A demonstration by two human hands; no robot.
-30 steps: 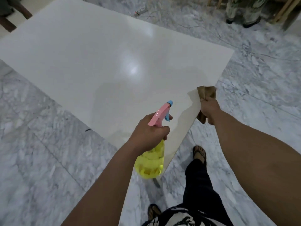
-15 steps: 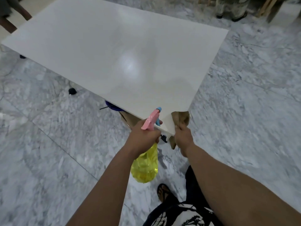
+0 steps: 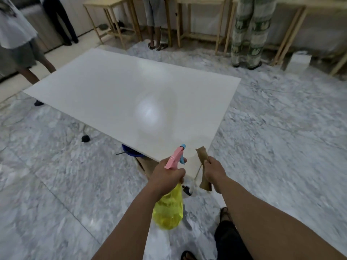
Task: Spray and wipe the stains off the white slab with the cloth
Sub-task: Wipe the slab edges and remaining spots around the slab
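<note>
A large white slab (image 3: 116,94) lies raised above the marble floor, its near corner just in front of me. My left hand (image 3: 167,175) grips a yellow spray bottle (image 3: 169,209) with a pink head and blue nozzle, pointed at the slab's near corner. My right hand (image 3: 214,171) holds a folded brown cloth (image 3: 202,156) upright beside that corner, a little right of the bottle. A glossy light reflection sits in the slab's middle; no stains show clearly.
Under the slab's near edge sit a blue bucket (image 3: 129,152) and a cardboard box (image 3: 144,167). Several people stand at the far side by wooden tables (image 3: 112,19). A white box (image 3: 298,61) is at the far right. My sandalled feet (image 3: 223,212) are below.
My view has risen and pulled back, so the whole slab and the people behind it show. Both hands stay near the slab's near corner, with the cloth and bottle still held.
</note>
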